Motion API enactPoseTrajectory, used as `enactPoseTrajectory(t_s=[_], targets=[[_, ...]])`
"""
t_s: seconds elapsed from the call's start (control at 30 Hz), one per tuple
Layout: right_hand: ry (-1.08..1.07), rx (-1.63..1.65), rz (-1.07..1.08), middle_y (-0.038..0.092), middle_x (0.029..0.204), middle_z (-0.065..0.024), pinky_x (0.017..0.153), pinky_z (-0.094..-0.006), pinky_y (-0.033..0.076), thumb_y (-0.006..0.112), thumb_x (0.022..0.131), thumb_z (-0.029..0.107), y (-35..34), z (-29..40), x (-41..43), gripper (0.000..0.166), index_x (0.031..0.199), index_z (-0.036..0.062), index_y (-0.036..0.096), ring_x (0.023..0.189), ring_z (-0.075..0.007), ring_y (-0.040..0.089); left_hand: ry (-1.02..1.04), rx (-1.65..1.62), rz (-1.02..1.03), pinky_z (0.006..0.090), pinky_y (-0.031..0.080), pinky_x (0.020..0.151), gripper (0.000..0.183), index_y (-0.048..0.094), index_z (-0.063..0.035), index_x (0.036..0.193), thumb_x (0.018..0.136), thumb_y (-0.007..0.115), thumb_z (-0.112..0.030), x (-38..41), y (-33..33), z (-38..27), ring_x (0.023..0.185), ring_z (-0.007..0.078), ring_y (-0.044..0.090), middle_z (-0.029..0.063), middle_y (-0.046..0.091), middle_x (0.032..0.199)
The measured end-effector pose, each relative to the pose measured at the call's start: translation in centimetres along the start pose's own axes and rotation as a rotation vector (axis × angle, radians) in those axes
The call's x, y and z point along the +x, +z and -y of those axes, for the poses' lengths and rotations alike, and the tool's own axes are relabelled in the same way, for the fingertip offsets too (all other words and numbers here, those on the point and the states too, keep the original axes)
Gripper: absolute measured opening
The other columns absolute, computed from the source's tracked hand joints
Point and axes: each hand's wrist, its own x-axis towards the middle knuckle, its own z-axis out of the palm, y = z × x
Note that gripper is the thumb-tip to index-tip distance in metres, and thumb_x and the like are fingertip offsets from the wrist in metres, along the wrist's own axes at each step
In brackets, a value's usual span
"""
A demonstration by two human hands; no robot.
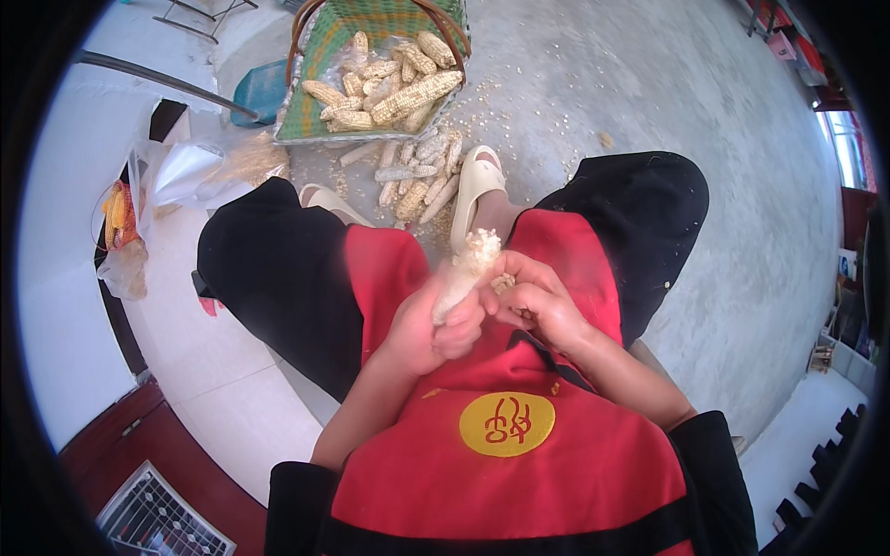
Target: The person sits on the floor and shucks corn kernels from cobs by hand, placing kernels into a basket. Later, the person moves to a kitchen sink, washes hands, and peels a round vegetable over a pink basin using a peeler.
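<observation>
My left hand [432, 332] grips a pale, mostly stripped corn cob [455, 288], tilted so its upper end points away from me. That ragged end still carries some whitish kernels. Right beside the cob, my right hand [549, 306] is half curled, with loose corn kernels [503, 282] cupped in its fingers. Both hands are above my lap, over a red apron [507, 361] with a yellow round patch. Beyond them, between my feet, a pile of cobs [417, 174] lies on the floor, some bare and some with kernels.
A green and yellow woven basket [313, 104] holds several corn ears past my feet. Near it lies a teal dustpan [261, 94]. Loose kernels are scattered across the concrete floor [667, 104]. To the left are a clear plastic bag [188, 170] and an orange mesh bag [125, 222].
</observation>
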Motion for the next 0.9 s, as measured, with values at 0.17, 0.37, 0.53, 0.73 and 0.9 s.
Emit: enactPoseTrajectory(t_s=[0.17, 0.37, 0.53, 0.73, 0.9], targets=[[0.046, 0.033, -0.021, 0.051, 0.071, -0.0021, 0.041, -0.0187, 0.021, 0.044, 0.082, 0.01, -0.3, -0.2, 0.1, 0.018, 0.091, 0.003, 0.057, 0.048, -0.0045, 0.034, -0.072, -0.294, 0.276, 0.0201, 0.021, 0.035, 0.049, 0.042, -0.0102, 0.065, 0.095, 0.025, -0.044, -0.1, -0.3, -0.3, 0.037, 0.0066, 0.024, -0.0023, 0.035, 0.047], [0.107, 0.137, -0.079, 0.051, 0.068, -0.0025, 0.04, -0.0182, 0.021, 0.045, 0.083, 0.011, -0.4, 0.1, 0.2, 0.015, 0.085, 0.0031, 0.058, 0.046, -0.0049, 0.033, -0.02, -0.293, 0.233, 0.0201, 0.021, 0.036, 0.047, 0.042, -0.0087, 0.066, 0.096, 0.026, -0.042, 0.0, -0.5, -0.1, 0.039, 0.0067, 0.025, -0.001, 0.036, 0.051], [0.135, 0.232, -0.1, 0.051, 0.068, -0.0028, 0.039, -0.0183, 0.022, 0.047, 0.083, 0.011, -0.7, 0.7, 0.2, 0.013, 0.083, 0.0032, 0.057, 0.044, -0.0053, 0.033, 0.036, -0.295, 0.184, 0.02, 0.021, 0.036, 0.047, 0.041, -0.0077, 0.068, 0.096, 0.025, -0.042, 0.1, -0.2, -0.1, 0.041, 0.007, 0.027, -0.0004, 0.036, 0.054], [0.072, 0.097, -0.06, 0.05, 0.066, -0.002, 0.042, -0.018, 0.024, 0.048, 0.087, 0.019, -0.3, 0.5, 0.0, 0.018, 0.081, 0.0038, 0.056, 0.049, -0.0052, 0.036, 0.061, -0.174, 0.092, 0.0197, 0.021, 0.036, 0.046, 0.04, -0.0074, 0.069, 0.096, 0.025, -0.042, 0.1, 0.2, 0.0, 0.041, 0.0069, 0.027, -0.0002, 0.035, 0.054], [0.055, 0.03, -0.049, 0.05, 0.065, -0.0016, 0.043, -0.0176, 0.024, 0.048, 0.09, 0.025, 0.0, 0.4, 0.1, 0.024, 0.077, 0.0051, 0.054, 0.051, -0.0055, 0.038, 0.144, -0.061, 0.007, 0.0199, 0.02, 0.035, 0.046, 0.04, -0.0077, 0.07, 0.097, 0.024, -0.041, 0.0, 0.4, 0.2, 0.041, 0.0068, 0.026, -0.0007, 0.035, 0.054]])
